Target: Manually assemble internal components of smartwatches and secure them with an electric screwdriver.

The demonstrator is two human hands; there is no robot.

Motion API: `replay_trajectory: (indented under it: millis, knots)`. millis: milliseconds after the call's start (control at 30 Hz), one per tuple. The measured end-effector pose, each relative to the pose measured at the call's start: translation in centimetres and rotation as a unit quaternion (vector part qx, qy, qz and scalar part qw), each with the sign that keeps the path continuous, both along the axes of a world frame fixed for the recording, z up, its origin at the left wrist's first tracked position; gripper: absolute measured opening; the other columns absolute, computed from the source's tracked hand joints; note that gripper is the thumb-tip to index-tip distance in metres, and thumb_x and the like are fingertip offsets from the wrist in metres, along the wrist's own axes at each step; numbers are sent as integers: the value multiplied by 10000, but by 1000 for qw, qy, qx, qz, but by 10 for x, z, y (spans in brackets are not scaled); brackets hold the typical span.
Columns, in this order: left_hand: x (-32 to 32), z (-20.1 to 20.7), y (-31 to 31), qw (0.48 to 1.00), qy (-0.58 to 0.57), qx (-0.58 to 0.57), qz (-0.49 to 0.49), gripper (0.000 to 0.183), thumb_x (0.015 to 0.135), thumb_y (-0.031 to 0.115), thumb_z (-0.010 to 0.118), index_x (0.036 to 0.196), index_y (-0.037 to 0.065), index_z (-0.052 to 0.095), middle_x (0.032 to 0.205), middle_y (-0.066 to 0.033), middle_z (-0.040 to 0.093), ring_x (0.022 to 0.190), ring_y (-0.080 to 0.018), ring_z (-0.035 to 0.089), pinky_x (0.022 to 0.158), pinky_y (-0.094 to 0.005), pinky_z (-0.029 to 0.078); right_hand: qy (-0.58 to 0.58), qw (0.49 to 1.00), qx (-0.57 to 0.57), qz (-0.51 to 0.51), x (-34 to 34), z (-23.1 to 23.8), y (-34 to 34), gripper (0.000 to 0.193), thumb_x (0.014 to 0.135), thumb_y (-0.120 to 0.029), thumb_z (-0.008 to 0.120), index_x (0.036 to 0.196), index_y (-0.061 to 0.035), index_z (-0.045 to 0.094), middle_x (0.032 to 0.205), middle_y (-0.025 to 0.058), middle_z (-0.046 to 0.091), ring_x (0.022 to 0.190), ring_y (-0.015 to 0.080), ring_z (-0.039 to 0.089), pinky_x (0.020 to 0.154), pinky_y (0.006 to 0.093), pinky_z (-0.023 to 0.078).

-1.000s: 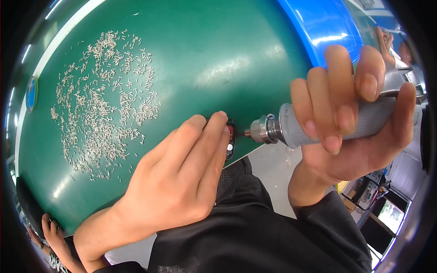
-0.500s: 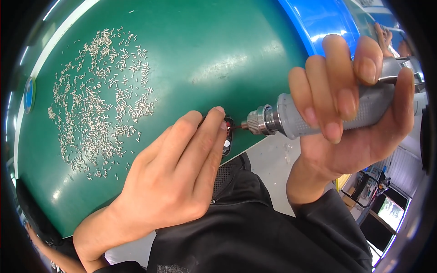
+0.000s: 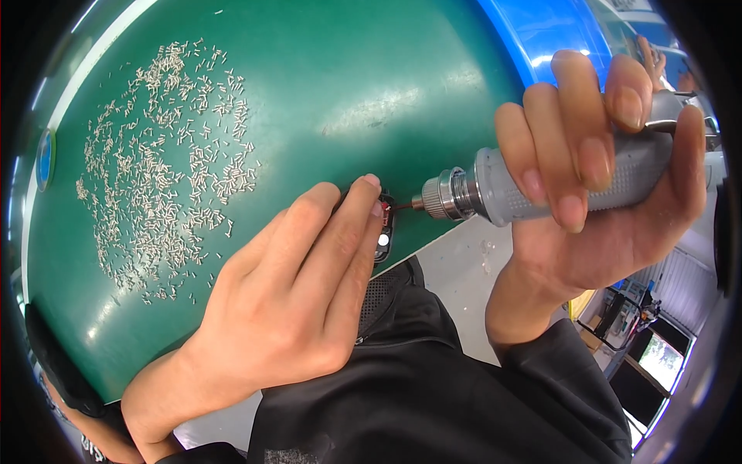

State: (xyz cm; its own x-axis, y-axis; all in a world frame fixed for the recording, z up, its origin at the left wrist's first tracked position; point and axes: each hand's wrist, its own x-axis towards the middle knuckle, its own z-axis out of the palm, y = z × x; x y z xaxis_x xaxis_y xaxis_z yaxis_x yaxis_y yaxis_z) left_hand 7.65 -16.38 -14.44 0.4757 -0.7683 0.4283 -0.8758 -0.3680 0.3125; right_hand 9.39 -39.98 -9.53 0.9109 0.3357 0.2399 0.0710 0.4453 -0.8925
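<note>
Screwdriver [image 3: 630, 174], wrapped in the right hand [image 3: 591, 240], points leftward, long axis sideways, at a casing [image 3: 386, 224] the left hand [image 3: 290, 286] grips.

Screws [image 3: 154, 182] left on table [image 3: 325, 69]; driver [image 3: 502, 189] right of device [image 3: 387, 224]; bin [image 3: 541, 35] behind.

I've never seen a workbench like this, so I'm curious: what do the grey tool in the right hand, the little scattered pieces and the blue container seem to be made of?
Grey tool: probably matte plastic, going by its dotted texture; its ridged nose looks like shiny metal.
Scattered pieces: likely metal, from their silvery glint.
Blue container: probably smooth, glossy plastic, given its white highlights.
</note>
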Motion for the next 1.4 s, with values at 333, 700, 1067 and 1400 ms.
replay_trajectory:
  millis: [333, 700, 1067, 1400]
  knots:
    - [1, 1, 2, 1000, 10, -3, -3, 421, 644, -9, 683, 1029, -160, 606, 1132, -238, 620, 878, -329, 602, 621, -376, 536, 12, 1000, 13, -18, -4, 2, 4, 369, 992, -404, 384, 994, -55, 503, 780, 48, 515, 535, 105, 470, 617, 289, 405]
    - [0, -3, 2, 999, 42, -30, -11, 492, 583, -19, 679, 1041, -177, 593, 1153, -267, 600, 877, -354, 590, 633, -389, 531, 84, 987, 134, 29, -8, 3, 7, 271, 974, -339, 422, 918, -74, 443, 763, 57, 480, 522, 123, 466, 595, 297, 405]
    - [0, -3, 1, 998, 39, -45, 1, 497, 535, -41, 657, 1013, -171, 613, 1118, -252, 627, 857, -342, 595, 641, -386, 535, 89, 983, 158, 31, -7, -4, 11, 271, 973, -323, 425, 946, -55, 456, 764, 58, 474, 526, 124, 459, 581, 299, 398]
    - [0, -2, 1, 998, 46, -51, -2, 491, 533, -38, 661, 1001, -176, 611, 1106, -258, 631, 853, -352, 592, 654, -392, 535, 89, 980, 179, 8, -9, -5, 16, 258, 962, -311, 441, 939, -56, 471, 757, 53, 483, 505, 118, 451, 582, 292, 401]
